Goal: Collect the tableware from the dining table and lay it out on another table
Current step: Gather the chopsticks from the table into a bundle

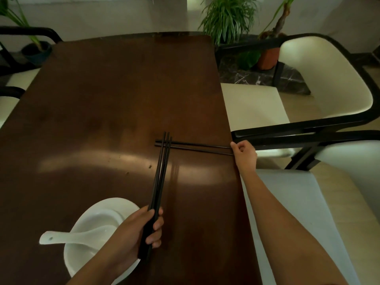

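Note:
My left hand (141, 229) grips a bundle of black chopsticks (161, 173) by their thick ends, tips pointing away from me. A second pair of black chopsticks (197, 146) lies crosswise on the brown dining table (115, 95), under the tips of the held bundle. My right hand (244, 155) pinches the right ends of that pair at the table's right edge. At the near left stands a stack of white bowls and a plate (90, 225) with a white ceramic spoon (67, 237) resting in the top bowl; my left forearm covers part of it.
Two white chairs with black frames (320, 79) stand close along the table's right side, and another chair (12, 58) is at the far left. Potted plants (228, 17) stand on the floor beyond the far end.

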A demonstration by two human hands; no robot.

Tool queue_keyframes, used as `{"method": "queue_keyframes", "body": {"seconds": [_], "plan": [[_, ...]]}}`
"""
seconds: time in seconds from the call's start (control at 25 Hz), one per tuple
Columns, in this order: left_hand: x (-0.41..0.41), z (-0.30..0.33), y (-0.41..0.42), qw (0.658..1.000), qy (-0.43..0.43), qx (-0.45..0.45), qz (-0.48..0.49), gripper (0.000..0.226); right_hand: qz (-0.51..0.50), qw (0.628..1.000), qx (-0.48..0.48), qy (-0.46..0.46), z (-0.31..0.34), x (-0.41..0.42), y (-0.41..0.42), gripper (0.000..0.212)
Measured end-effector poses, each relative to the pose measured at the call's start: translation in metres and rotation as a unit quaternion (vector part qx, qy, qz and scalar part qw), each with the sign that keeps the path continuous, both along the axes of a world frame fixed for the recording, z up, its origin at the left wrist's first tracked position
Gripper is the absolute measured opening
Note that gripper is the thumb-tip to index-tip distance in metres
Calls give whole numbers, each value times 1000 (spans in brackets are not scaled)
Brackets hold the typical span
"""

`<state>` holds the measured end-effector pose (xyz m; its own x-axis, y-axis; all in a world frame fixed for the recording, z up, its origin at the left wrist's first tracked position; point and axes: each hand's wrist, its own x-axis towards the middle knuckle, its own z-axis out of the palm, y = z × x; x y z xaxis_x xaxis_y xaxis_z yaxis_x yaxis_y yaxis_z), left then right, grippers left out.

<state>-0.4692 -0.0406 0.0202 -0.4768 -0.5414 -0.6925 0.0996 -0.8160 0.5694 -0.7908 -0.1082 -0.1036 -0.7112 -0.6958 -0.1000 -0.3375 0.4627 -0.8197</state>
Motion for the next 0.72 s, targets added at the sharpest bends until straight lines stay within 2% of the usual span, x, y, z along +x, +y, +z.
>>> {"method": "queue_keyframes", "body": {"seconds": [0.16, 0.28, 0.4, 0.52, 0.6, 0.72], "plan": [[4, 0, -5, 1000, -17, -9, 1, 21, -43, 994, -34, -92, 26, -10, 7, 31], [9, 4, -10, 999, -43, -18, 16, 20, -27, 983, -83, -164, 84, -31, 23, 30], [19, 12, -18, 996, -66, -29, 43, 18, 68, 973, -98, -199, 156, -54, 46, 28], [24, 28, -25, 995, -74, -56, 28, 16, 199, 952, -92, -212, 216, -45, 60, 22], [17, 42, -25, 995, -62, -73, -15, 18, 278, 941, -66, -183, 238, -19, 57, 23], [4, 65, -12, 987, -9, -91, -131, 21, 361, 921, -39, -139, 248, 24, 48, 26]]}}
